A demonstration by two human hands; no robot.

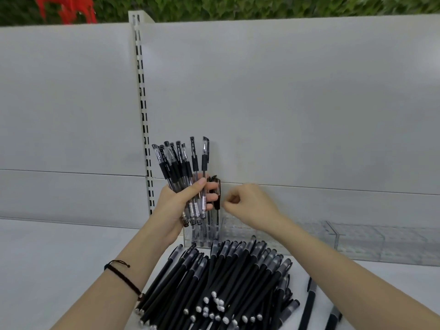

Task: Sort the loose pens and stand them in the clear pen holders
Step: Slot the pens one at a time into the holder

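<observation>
My left hand (181, 203) grips a bundle of clear-barrelled pens (183, 167) with black grips, held upright above the shelf. Just right of it, a few clear pens (215, 194) stand in the leftmost clear pen holder (202, 236). My right hand (247, 206) hovers beside those standing pens with its fingers curled; I see nothing in it. A big pile of matte black pens (226, 282) lies on the white shelf in front of the holders.
More clear holders (357, 239) run in a row to the right along the white back panel (285, 103). Two black pens (309, 303) lie apart at the right of the pile. A slotted upright (142, 110) stands behind my left hand.
</observation>
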